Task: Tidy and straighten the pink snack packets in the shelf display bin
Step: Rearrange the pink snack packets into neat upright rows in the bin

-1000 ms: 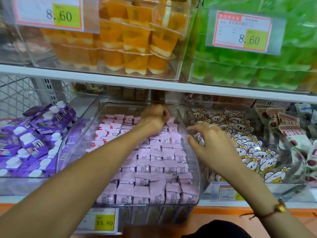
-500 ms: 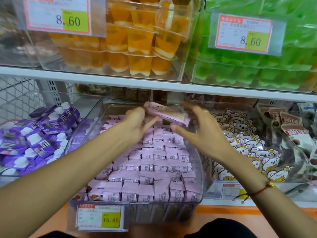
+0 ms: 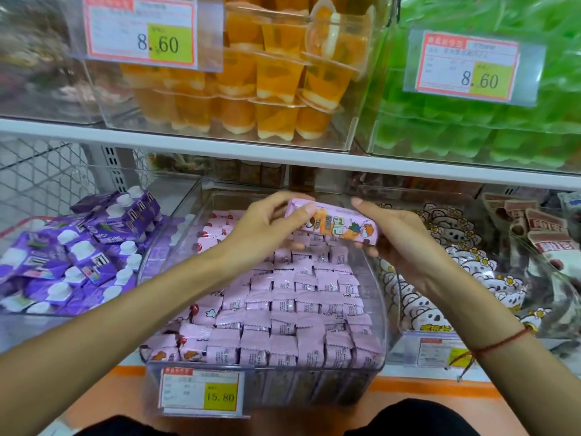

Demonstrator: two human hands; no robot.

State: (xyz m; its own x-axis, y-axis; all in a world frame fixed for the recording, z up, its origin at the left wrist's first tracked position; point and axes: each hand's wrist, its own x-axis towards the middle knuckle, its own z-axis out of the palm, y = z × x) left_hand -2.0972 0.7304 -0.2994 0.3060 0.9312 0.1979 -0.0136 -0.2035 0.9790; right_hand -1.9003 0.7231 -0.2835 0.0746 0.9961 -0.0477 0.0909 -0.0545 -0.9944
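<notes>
Both hands are up over the back of the clear display bin (image 3: 375,297), sharing one long pink packet (image 3: 330,226) between them. The left hand (image 3: 267,228) has its fingers curled round the packet's left end, thumb on the near face; the right hand (image 3: 399,234) cups the right end, fingers wrapped behind it. The packet is held clear above the rest, tilted a little so its right end sits lower, its printed face with orange cartoon artwork turned toward the person.

Below it the bin is packed with small pink snack packets (image 3: 283,313) — mostly standing in neat rows, while those along the left wall lie at odd angles with their printed faces showing. A price label (image 3: 201,393) reading 15.80 hangs on the bin's front.

To the left lies a heap of purple pouches (image 3: 72,250) with white caps; to the right, a bin of white bear-print packets (image 3: 440,265). On the shelf (image 3: 188,146) above stand orange jelly cups (image 3: 270,83) and green jelly cups (image 3: 487,133), each bin tagged 8.60. A thin red string bracelet (image 3: 500,343) circles the right wrist.
</notes>
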